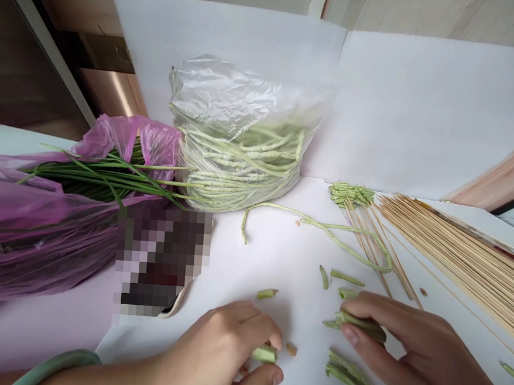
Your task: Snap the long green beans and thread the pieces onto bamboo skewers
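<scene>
Bean pieces (352, 380) lie on the tabletop (252, 262) in front of the clear bag (228, 105). There, the left hand (229, 343) curls narrowly around one piece (264, 354); the right hand (417, 344) pinches a bundle (365, 327). Front-left of the bag, the phone (170, 263) is pixelated past reading.

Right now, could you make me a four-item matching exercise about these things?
1. Person's bare left hand
2. Clear plastic bag
3. Translucent pink-purple plastic bag
4. Straight, thin wooden sticks

A. Holds thin dark-green stalks
B. Along the picture's right side
C. Curled around a short green bean piece
D. Holds long pale-green beans

Pairs: 1-C, 2-D, 3-A, 4-B
</scene>
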### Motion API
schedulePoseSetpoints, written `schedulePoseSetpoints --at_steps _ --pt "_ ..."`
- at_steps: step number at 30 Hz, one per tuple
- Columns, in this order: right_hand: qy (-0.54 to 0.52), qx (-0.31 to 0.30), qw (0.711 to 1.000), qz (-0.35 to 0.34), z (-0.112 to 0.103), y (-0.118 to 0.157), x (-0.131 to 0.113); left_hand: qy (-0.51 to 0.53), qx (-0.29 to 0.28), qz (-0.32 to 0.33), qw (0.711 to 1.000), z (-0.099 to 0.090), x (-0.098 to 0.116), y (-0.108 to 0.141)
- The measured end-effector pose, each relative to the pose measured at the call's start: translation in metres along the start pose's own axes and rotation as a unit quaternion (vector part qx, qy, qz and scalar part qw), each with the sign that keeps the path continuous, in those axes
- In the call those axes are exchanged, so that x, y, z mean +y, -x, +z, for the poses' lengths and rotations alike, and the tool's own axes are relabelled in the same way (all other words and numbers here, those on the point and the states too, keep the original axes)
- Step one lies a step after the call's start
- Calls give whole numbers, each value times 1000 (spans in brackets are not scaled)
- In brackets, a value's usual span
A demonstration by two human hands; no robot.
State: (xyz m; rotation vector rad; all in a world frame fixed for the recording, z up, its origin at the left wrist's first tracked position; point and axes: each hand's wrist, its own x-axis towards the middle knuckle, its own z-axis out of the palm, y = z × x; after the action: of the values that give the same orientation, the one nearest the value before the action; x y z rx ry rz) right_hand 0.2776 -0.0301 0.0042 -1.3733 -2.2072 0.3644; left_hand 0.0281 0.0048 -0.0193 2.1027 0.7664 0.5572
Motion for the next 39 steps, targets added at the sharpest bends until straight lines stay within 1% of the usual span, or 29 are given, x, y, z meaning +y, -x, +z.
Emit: schedulePoseSetpoints --at_steps 2,5,8,11,14,17,19,23,25,27,29,31,32,34,36,38,39 --pt "15 14 1000 19 -2 -1 10 -50 -15 -5 999 -2 -2 -1" --pt "11 -35 997 64 -1 0 22 -68 -33 -21 997 -6 -1 -2" --pt "8 -87 992 90 -1 0 24 -61 -40 -46 996 -8 0 -1" --pt "9 -129 986 106 -1 -1 20 -45 -22 -56 997 -8 -1 0" --pt "14 -167 979 116 0 -2 17 -28 17 -63 998 -8 -2 0" --pt "25 -188 974 124 0 2 18 -44 36 -65 996 -11 0 0" --pt "38 -197 972 126 -1 6 20 -73 16 -67 995 -13 3 -1" --pt "69 -222 967 104 1 14 19 -159 -88 -83 980 -13 12 -3" --pt "84 -221 967 93 5 16 16 -218 -119 -58 967 -12 15 -4" --pt "91 -217 968 88 8 16 12 -251 -127 -13 960 -10 16 -3" --pt "88 -225 967 77 10 15 7 -239 -119 20 964 -9 15 -2" --pt "77 -236 966 66 10 13 4 -197 -107 36 974 -10 14 0" --pt "72 -229 969 63 10 13 3 -182 -100 43 977 -10 13 1" --pt "68 -187 978 64 6 12 5 -163 -88 58 981 -11 10 1" --pt "68 -139 985 79 -4 11 10 -148 -64 75 984 -10 7 2" --pt "86 -108 985 107 -19 8 24 -134 -32 89 987 -9 4 2" --pt "114 -87 982 126 -30 7 34 -130 -22 96 987 -8 3 3"
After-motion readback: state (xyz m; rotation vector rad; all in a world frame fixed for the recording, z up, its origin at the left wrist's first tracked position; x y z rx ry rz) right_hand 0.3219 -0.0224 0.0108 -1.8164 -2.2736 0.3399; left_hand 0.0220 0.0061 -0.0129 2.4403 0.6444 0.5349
